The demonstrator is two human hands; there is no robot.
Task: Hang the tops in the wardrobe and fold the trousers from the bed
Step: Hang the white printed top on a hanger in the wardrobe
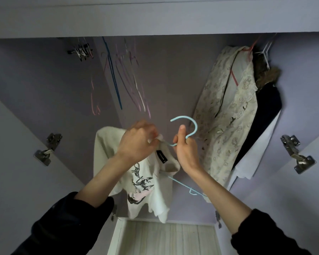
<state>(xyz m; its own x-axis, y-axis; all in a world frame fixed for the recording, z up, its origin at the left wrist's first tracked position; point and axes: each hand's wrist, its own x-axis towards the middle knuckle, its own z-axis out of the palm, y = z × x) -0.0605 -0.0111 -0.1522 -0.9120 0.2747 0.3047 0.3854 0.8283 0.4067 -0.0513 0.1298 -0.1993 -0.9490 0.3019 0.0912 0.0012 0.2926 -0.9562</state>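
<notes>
Head view shows a cream printed T-shirt [145,183] half-threaded on a light-blue hanger [189,126] inside the open wardrobe [44,70], left hand [138,142] fingers pinching its collar, right hand [185,150] fingers curled round the hanger's neck, beside a hung floral shirt [226,115].

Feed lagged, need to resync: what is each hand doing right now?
Left hand: closed, pinching the white top at its collar.
Right hand: closed around the light blue hanger below its hook.
</notes>
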